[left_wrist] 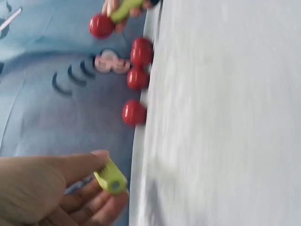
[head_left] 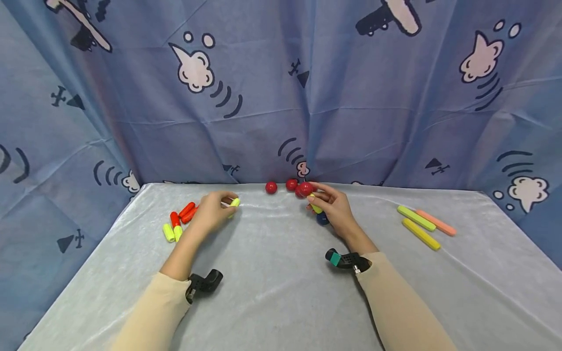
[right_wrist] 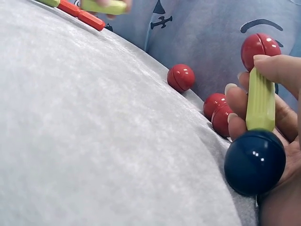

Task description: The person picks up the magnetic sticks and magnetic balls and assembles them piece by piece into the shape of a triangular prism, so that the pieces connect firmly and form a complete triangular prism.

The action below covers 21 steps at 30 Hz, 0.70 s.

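Note:
Between thumb and fingers, my left hand pinches a short yellow-green rod above the left-middle of the table; its near end shows a small hole. My right hand grips another short yellow-green rod. On one end of that rod sits a red ball, on the other a dark blue ball. Just beyond the right hand, more red balls lie along the back edge, one standing apart and others close together.
Short red rods and short yellow-green rods lie left of my left hand. Off to the right are longer sticks: yellow-green, orange and yellow. A patterned blue curtain hangs behind the cloth-covered table.

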Each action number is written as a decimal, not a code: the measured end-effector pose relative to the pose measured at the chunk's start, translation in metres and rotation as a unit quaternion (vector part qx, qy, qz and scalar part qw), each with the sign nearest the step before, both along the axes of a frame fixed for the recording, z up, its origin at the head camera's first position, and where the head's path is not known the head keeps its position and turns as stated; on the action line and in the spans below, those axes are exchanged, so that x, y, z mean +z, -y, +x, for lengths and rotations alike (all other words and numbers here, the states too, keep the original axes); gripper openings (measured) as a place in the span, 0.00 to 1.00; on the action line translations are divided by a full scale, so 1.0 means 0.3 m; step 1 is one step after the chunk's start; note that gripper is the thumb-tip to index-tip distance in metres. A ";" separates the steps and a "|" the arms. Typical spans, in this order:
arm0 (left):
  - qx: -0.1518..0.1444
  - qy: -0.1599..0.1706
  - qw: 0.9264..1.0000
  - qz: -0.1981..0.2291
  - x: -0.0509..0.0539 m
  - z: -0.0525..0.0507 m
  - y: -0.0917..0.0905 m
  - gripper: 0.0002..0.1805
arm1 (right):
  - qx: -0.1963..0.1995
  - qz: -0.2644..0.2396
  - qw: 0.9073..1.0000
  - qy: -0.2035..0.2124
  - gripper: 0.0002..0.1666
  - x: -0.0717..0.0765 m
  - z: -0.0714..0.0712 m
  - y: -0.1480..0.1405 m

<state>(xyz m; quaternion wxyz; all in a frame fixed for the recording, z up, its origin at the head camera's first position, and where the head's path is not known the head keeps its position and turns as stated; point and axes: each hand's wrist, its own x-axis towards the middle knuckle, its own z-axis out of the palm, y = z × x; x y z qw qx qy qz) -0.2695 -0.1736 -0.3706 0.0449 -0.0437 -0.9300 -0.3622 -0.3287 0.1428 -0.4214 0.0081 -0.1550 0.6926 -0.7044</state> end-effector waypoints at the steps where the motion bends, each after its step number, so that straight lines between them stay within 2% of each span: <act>1: -0.010 -0.002 1.000 0.019 0.000 -0.006 -0.027 0.18 | -0.001 -0.001 1.000 -0.001 0.29 0.001 0.000 -0.001; 6: -0.051 -0.002 0.993 0.106 -0.015 -0.040 -0.176 0.18 | 0.002 -0.006 1.000 -0.002 0.29 0.003 0.000 0.001; 9: -0.071 -0.001 0.987 0.141 -0.023 -0.061 -0.264 0.17 | 0.003 0.000 1.000 0.002 0.29 0.003 0.003 0.001; 12: -0.075 -0.011 0.984 0.164 -0.030 -0.078 -0.333 0.16 | 0.002 0.005 1.000 0.002 0.28 0.002 0.004 -0.002; 16: -0.073 -0.018 0.980 0.182 -0.044 -0.094 -0.385 0.15 | 0.008 0.004 1.000 -0.001 0.29 -0.001 0.007 -0.001; 21: -0.073 -0.007 0.978 0.194 -0.066 -0.100 -0.407 0.15 | 0.011 0.006 1.000 -0.008 0.28 -0.003 0.006 0.001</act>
